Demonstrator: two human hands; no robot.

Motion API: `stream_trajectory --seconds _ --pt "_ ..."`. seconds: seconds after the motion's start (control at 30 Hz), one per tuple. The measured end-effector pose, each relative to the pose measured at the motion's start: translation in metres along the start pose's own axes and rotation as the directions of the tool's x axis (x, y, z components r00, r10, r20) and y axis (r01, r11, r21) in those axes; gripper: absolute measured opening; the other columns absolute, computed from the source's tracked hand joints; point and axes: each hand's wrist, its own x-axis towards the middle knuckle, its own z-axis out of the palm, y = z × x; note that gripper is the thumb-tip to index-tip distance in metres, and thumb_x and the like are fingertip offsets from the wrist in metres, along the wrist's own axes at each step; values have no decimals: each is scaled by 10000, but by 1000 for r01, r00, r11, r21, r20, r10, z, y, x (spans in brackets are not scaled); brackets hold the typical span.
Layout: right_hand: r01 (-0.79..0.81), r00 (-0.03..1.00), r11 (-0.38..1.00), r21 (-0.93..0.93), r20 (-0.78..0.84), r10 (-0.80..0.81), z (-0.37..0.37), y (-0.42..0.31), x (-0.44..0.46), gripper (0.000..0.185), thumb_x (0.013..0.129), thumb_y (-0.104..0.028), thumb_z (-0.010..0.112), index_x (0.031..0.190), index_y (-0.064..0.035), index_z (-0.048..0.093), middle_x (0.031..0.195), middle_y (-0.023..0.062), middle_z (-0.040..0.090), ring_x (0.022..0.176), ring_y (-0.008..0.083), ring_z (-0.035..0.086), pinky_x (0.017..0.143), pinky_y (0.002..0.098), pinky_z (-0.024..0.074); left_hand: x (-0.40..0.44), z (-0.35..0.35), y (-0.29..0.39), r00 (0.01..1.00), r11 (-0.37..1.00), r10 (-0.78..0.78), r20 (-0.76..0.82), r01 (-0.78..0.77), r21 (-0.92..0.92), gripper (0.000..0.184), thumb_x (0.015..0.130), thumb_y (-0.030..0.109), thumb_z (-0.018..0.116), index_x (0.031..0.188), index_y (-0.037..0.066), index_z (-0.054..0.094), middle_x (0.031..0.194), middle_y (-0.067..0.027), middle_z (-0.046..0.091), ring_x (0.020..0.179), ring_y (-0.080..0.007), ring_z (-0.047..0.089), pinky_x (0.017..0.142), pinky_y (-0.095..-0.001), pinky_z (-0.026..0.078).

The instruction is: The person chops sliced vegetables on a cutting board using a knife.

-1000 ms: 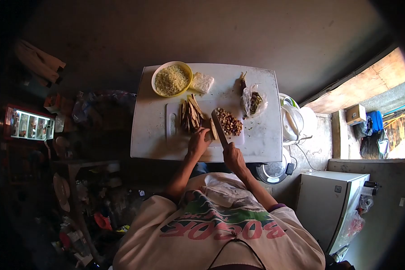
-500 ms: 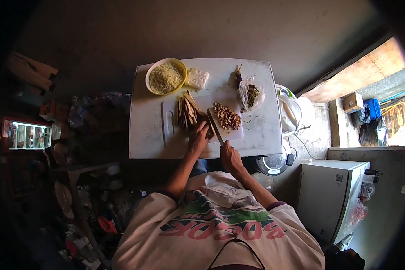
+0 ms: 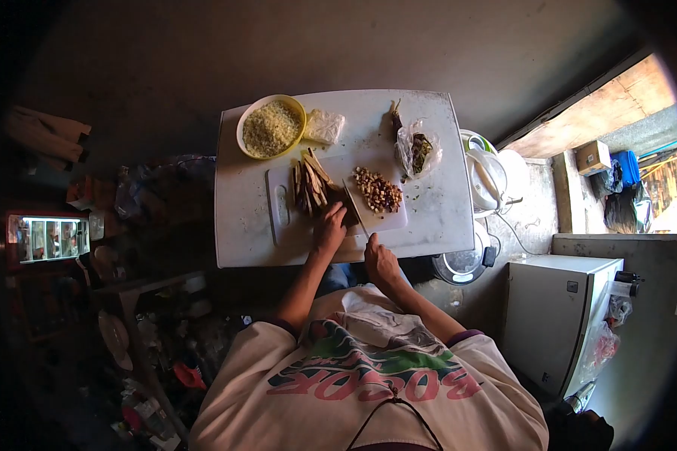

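My right hand (image 3: 381,261) is closed round the handle of a knife (image 3: 356,205), its blade pointing away from me over the white cutting board (image 3: 282,230). Just left of the blade, the bent fingers of my left hand (image 3: 329,228) hold dark-skinned eggplant pieces against the board; the fingertips are partly in shadow. Long eggplant strips (image 3: 311,183) lie beyond that hand. To the right of the knife is a heap of diced eggplant (image 3: 377,190).
On the white table (image 3: 241,218), a yellow bowl (image 3: 303,126) of pale chopped food stands beside a wrapped white block (image 3: 325,126). At the far right lie a slim dark eggplant (image 3: 396,120) and a plastic bag (image 3: 421,150) with leafy contents. A white cabinet (image 3: 545,316) stands right.
The knife has shifted slightly left, nearer my left fingers, and its blade looks more edge-on. My left hand stays on the eggplant pieces. The whole view has shifted a little.
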Motion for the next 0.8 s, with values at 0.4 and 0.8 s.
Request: stream_trajectory --seconds 0.4,0.8 --pt "-16 999 999 -46 -47 13 4 -5 7 294 944 -164 429 1144 51 404 689 247 605 636 426 619 586 515 503 3 -6 6 999 998 -32 5 32 -47 419 664 -41 662 1078 -2 606 1206 -133 581 1096 -328 566 920 -385 479" --pt "59 993 996 73 -108 -51 8 -14 64 256 938 -162 415 1095 36 373 704 267 604 672 462 607 608 557 484 2 15 -17 990 995 89 -107 -94 -37 378 673 -19 695 1044 1 628 1188 -128 595 1091 -320 572 919 -380 476"
